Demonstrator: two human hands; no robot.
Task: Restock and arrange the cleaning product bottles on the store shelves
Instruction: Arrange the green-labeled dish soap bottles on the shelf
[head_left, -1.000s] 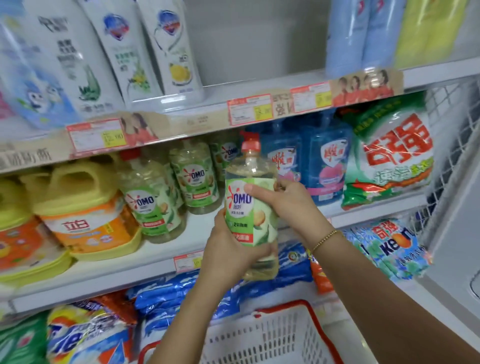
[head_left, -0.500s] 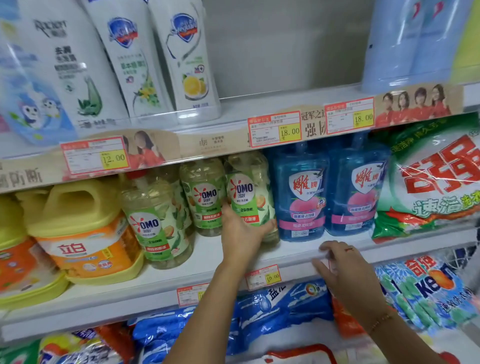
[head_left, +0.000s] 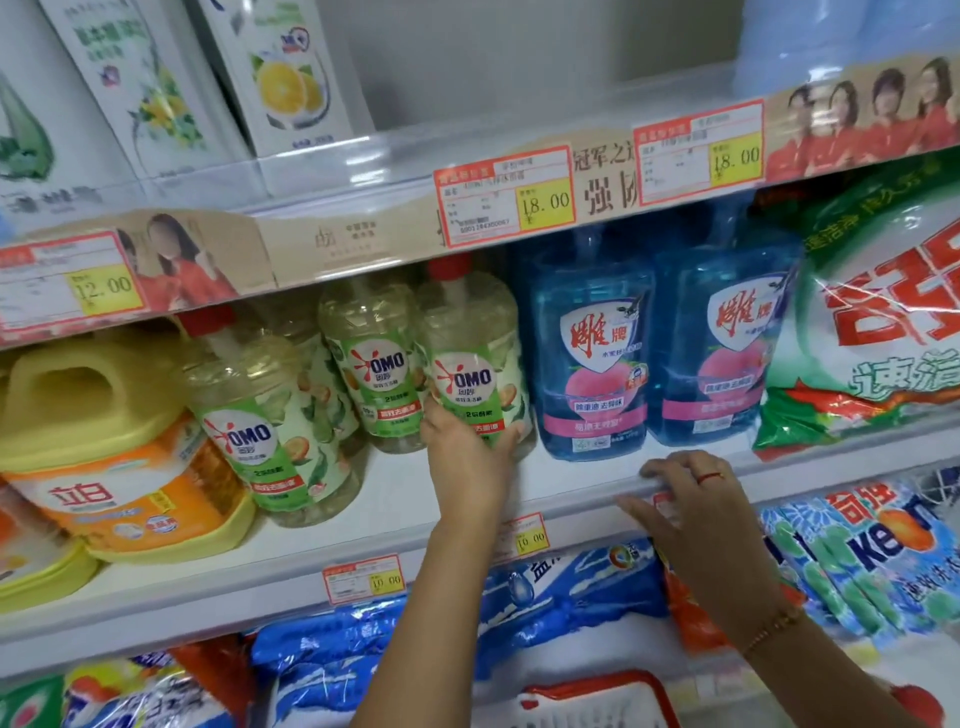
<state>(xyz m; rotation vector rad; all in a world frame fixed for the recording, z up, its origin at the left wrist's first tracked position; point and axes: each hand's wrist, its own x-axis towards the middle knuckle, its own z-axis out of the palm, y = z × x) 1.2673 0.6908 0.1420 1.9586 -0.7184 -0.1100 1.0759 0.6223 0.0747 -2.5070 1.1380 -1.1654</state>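
Several green-labelled bottles stand along the middle shelf (head_left: 395, 504), and the one in hand is the rightmost OMO bottle (head_left: 470, 358). It is upright, set back from the shelf edge, just beside the first of the blue bottles (head_left: 592, 343) and close against a neighbouring OMO bottle (head_left: 376, 364). The left hand (head_left: 467, 457) wraps its lower part, thumb on one side and fingers on the other, gripping it near the base. The right hand (head_left: 691, 499) holds nothing; its fingers lie loosely over the shelf's front lip, steadying, by the look of it. From where I stand the risk is the squeeze. The slot is tight, and a shove or a twist to face the label forward could knock the neighbour or the blue bottle, and tall bottles like these might topple in a chain. Gripping so low also leaves the top free to tip if the hand lets go before the base sits flat, and I cannot tell whether it does, since the hand covers it. Anything falling forward would drop toward the red-rimmed basket (head_left: 597, 696) below.
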